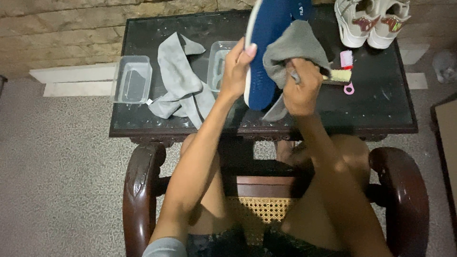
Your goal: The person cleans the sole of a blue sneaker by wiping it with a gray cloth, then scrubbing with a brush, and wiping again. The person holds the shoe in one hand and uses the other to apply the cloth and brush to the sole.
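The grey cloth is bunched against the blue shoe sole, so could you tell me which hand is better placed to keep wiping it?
The right hand: it grips the grey cloth against the blue sole, while the left hand holds the sole's edge.

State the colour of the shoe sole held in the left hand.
Blue sole with a white edge; head view.

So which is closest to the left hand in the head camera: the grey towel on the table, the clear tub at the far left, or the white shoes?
From the left hand:
1. Grey towel, just to its left on the table.
2. Clear tub, at the table's left edge.
3. White shoes, at the far right corner.
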